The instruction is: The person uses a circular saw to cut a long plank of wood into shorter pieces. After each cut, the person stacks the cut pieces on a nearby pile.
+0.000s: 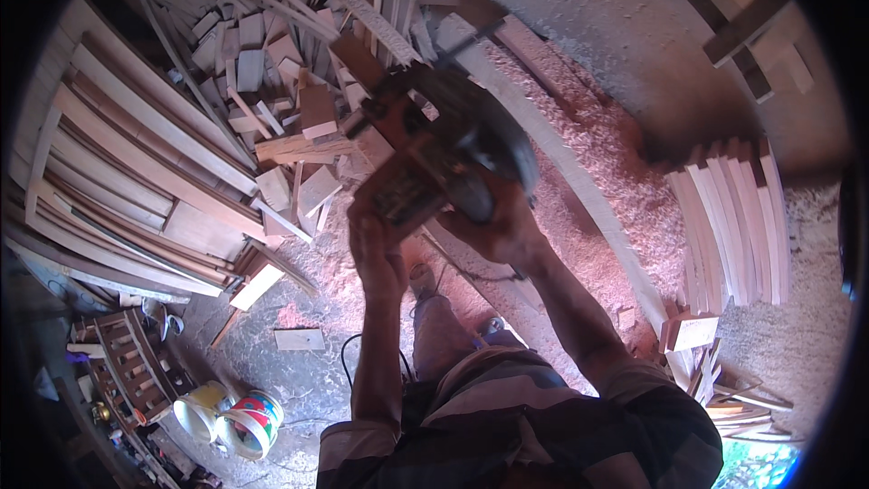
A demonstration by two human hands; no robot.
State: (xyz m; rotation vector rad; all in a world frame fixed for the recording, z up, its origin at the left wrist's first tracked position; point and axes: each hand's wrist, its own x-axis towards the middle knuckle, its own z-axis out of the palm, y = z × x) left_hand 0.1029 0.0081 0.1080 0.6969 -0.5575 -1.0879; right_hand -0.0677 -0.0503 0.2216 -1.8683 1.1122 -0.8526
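With both hands I hold a bulky dark power tool (407,190) in front of me, above the floor. It has a boxy body, a rounded dark housing on its right side and a bar sticking out at the far end. Motion blur hides its exact kind. My left hand (373,249) is closed on the near left corner of the boxy body. On the right, my right hand (496,231) wraps round the tool below the rounded housing. Under and beyond it lies a long curved board (579,181) among pinkish wood shavings (634,190).
Offcuts (253,45) heap at the far left, beside stacked long boards (136,163). Several curved pieces (733,226) stand in a row at right. Two buckets (249,426) and a slatted wooden piece (131,367) sit near left. A black cable (346,358) hangs by my left forearm.
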